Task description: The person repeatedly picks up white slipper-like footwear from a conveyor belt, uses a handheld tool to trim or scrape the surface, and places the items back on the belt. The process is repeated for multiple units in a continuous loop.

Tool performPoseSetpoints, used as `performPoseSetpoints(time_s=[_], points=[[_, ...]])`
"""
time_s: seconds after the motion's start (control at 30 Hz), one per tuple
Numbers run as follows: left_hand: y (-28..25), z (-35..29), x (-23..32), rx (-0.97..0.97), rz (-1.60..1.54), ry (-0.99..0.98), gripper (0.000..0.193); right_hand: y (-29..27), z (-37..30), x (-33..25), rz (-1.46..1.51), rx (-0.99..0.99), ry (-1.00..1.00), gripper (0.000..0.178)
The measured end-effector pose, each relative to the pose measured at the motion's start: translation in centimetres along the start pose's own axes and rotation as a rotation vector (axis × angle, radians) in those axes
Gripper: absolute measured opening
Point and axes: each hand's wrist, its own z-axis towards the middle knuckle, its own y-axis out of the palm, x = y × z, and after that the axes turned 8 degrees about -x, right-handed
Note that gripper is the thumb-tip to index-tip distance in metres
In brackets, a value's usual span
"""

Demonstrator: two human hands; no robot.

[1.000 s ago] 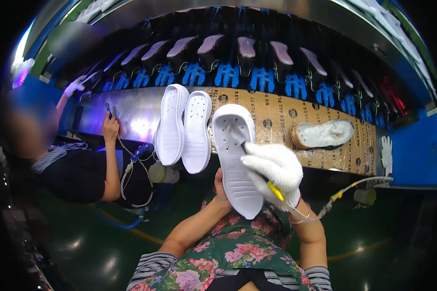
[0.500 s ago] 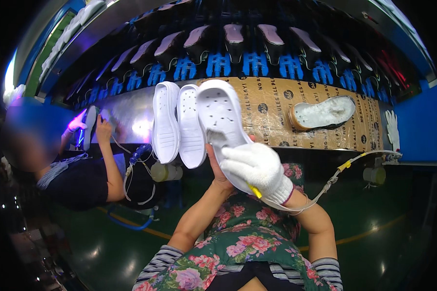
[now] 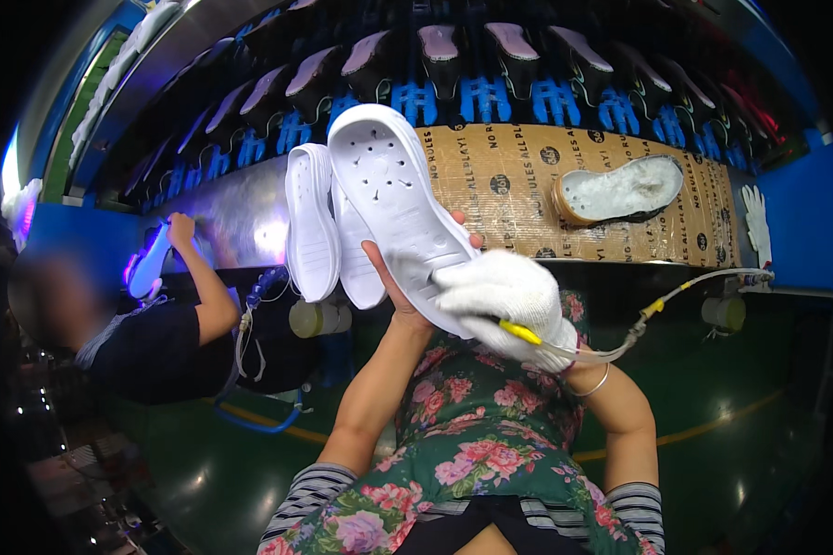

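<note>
In my bare left hand (image 3: 404, 301) rests a white shoe sole (image 3: 389, 199), held from below with the toe pointing away and the holed inner face up. The fingers show on both edges. My right hand (image 3: 509, 291), in a white knit glove, is closed on a tube-fed brush (image 3: 520, 333) with a yellow fitting; its tip, mostly covered by the glove, is at the heel part of the sole. Behind the held sole, a second white sole (image 3: 357, 268) is partly hidden. A third white sole (image 3: 309, 222) stands to its left on the metal bench.
Brown printed cardboard (image 3: 491, 222) covers the bench; on it lies a bristly, white-filled sole (image 3: 623, 190). A white glove (image 3: 755, 222) lies far right. A clear tube (image 3: 694, 279) runs rightward. Shoe lasts (image 3: 438, 46) on blue holders line the back. A co-worker (image 3: 157, 333) works at left.
The held sole has moved away and left, now covering more of the second sole. My gloved hand and brush have shifted toward the heel end. The co-worker's hands have moved.
</note>
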Motion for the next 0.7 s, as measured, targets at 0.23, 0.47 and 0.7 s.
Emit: performPoseSetpoints(time_s=[0.23, 0.47, 0.7], points=[[-0.4, -0.2, 1.1, -0.018, -0.026, -0.142, 0.112, 1.2, -1.9, -0.2, 0.143, -0.106, 0.009, 0.033], [0.0, 0.9, 2.1, 0.018, -0.086, -0.242, 0.121, 3.0, -3.5, -0.9, 0.093, -0.176, 0.000, 0.035], [0.3, 3.0, 3.6, -0.209, 0.027, -0.366, 0.120, 1.5, -2.4, -0.8, 0.082, -0.100, 0.078, 0.027]])
